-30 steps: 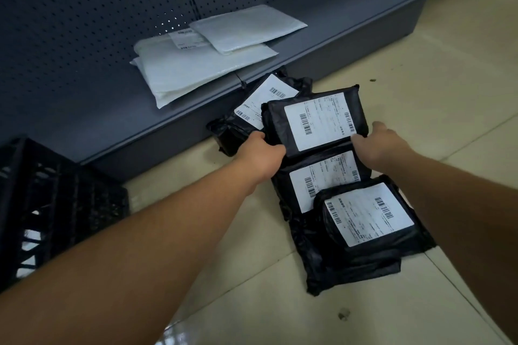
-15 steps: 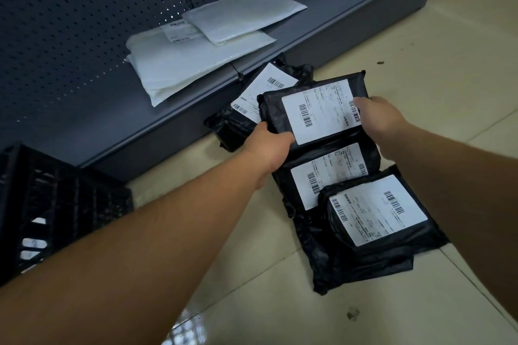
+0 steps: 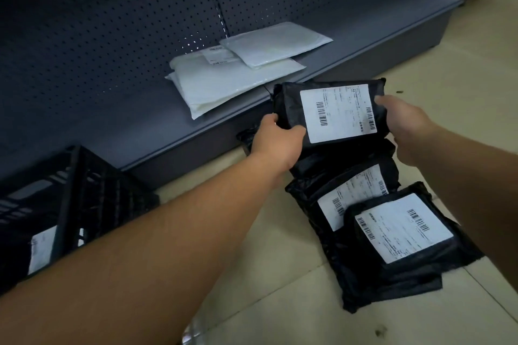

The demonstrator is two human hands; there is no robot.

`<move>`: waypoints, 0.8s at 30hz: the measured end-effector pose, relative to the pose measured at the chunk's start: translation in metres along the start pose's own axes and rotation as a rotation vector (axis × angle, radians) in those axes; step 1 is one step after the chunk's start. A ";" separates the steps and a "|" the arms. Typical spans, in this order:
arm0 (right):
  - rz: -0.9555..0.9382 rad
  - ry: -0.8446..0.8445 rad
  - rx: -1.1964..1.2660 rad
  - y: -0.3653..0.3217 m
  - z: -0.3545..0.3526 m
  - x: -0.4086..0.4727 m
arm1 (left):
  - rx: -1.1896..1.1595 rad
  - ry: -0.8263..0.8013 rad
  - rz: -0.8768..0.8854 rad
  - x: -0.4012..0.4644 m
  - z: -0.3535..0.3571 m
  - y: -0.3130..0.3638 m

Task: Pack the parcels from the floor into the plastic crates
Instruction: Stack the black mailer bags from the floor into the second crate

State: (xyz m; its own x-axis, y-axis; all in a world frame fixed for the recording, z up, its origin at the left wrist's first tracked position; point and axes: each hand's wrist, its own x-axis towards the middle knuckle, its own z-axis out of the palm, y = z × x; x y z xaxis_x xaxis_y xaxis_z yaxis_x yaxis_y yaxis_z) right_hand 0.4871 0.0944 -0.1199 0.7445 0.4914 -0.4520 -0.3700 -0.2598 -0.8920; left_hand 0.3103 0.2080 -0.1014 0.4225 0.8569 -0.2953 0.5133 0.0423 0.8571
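Black poly parcel (image 3: 330,112) is being gripped at both ends, left hand (image 3: 276,140) and right hand (image 3: 403,117) curling around it, keeping it level for transfer to the crate (image 3: 81,199).

Held parcel (image 3: 330,112): black poly bag, white barcoded label face up, raised above the floor pile, roughly level, gripped at its two short ends.

Middle parcel (image 3: 344,193): black, white label partly covered, lying flat on the floor below the held parcel.

Front parcel (image 3: 400,230): black, labelled, lying on top of the middle parcel's near-right part.

Rear parcel (image 3: 246,140): black, mostly hidden behind the held parcel.

Black plastic crate (image 3: 84,193): lattice-walled, standing left of the floor pile, well apart; a white label shows inside.
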 end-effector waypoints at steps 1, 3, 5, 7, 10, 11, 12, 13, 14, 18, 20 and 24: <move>-0.014 -0.010 0.004 -0.004 0.006 -0.004 | -0.009 0.014 0.012 0.000 -0.008 0.001; -0.033 -0.012 0.008 -0.010 0.020 -0.012 | -0.040 0.043 0.033 0.000 -0.027 0.002; -0.037 -0.022 0.003 -0.016 0.037 -0.019 | -0.066 0.069 0.048 -0.001 -0.049 0.002; -0.072 -0.027 -0.002 -0.022 0.055 -0.028 | -0.109 0.084 0.057 -0.001 -0.072 -0.002; -0.107 -0.045 -0.003 -0.018 0.077 -0.013 | -0.159 0.120 0.057 -0.005 -0.110 -0.007; -0.119 -0.064 0.010 -0.020 0.087 -0.019 | -0.170 0.133 0.058 -0.006 -0.124 -0.011; -0.133 -0.086 0.020 -0.025 0.099 -0.032 | -0.175 0.145 0.055 -0.008 -0.138 -0.013; -0.155 -0.103 0.013 -0.031 0.112 -0.050 | -0.180 0.161 0.054 -0.009 -0.152 -0.016; -0.173 -0.130 0.007 -0.034 0.123 -0.065 | -0.183 0.183 0.060 -0.011 -0.166 -0.020; -0.271 -0.321 0.010 -0.038 0.160 -0.104 | -0.139 0.287 0.067 -0.015 -0.223 -0.034; -0.259 -0.379 0.009 -0.042 0.182 -0.118 | -0.140 0.321 0.062 -0.018 -0.252 -0.043; -0.258 -0.470 0.024 -0.040 0.223 -0.144 | -0.121 0.357 0.072 -0.026 -0.304 -0.061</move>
State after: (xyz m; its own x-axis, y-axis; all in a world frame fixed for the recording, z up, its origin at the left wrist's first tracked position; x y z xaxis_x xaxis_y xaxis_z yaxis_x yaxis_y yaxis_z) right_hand 0.2706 0.2197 -0.0216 0.4859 0.8574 -0.1694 -0.2241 -0.0650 -0.9724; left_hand 0.0409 0.3396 -0.0180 0.1560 0.9841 -0.0853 0.3912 0.0177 0.9201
